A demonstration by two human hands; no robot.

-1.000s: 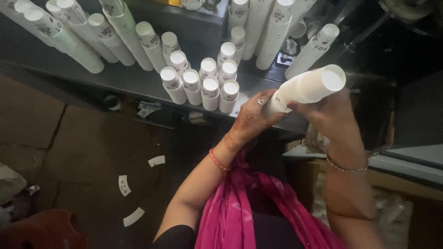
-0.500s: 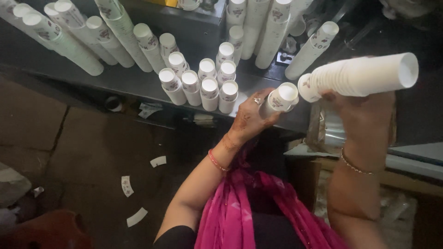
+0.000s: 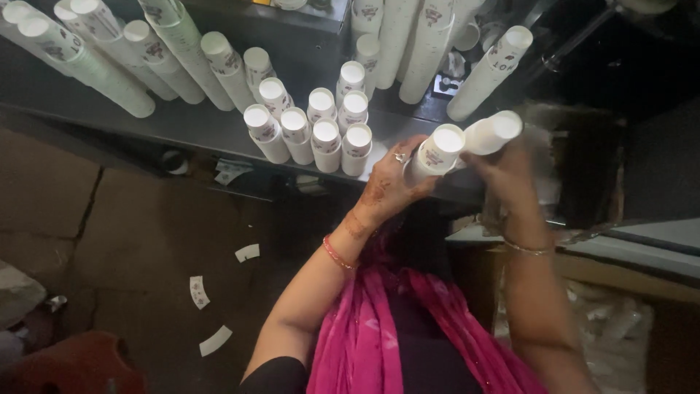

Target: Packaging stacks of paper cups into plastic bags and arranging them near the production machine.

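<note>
Grey metal shelving (image 3: 182,124) runs across the top of the view, crowded with stacks of white paper cups: long leaning stacks (image 3: 109,66) at the left and back, and a cluster of short upright stacks (image 3: 310,131) near the front edge. Below it lies a brown floor (image 3: 131,241) with a few curved paper scraps (image 3: 198,292). At the shelf's front edge the left hand (image 3: 390,186) is wrapped around a short stack of cups (image 3: 436,152), which stands nearly upright with its long axis tilted slightly to the right and its flat white end facing the camera; its side shows a small coloured print on white. Just beside it, the right hand (image 3: 510,171) grips a second stack of cups (image 3: 490,134), whose long axis lies closer to level, its round white end pointing up and to the right. The two stacks look to touch at their sides, though motion blur around the right hand makes that uncertain. A pink scarf (image 3: 379,335) hangs below the arms, with bangles at both wrists.
</note>
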